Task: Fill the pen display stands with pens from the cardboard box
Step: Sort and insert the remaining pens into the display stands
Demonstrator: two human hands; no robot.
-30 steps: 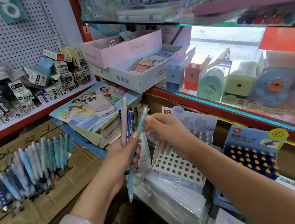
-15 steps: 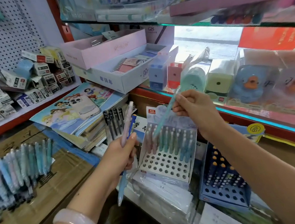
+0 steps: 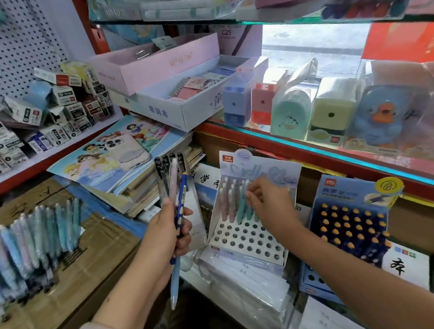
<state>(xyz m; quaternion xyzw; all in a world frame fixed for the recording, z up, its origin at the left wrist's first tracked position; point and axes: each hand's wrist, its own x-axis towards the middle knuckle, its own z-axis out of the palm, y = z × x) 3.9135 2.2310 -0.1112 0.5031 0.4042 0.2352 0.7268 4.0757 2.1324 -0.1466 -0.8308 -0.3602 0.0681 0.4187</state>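
Left hand [image 3: 172, 224] gripped several pens [image 3: 173, 185] just left of the white display stand [image 3: 246, 239]. Right hand [image 3: 267, 202] pinched a teal pen [image 3: 241, 207] in its upper rows; front holes stood open.

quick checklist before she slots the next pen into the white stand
1. Left hand has spare pens in its grip: ok.
2. White display stand has empty holes in its front rows: ok.
3. Right hand clear of the stand: not ok, it is at the back-row pens.
4. Right hand's pen seated in a hole: cannot tell.
5. More pens on the cardboard box: ok.
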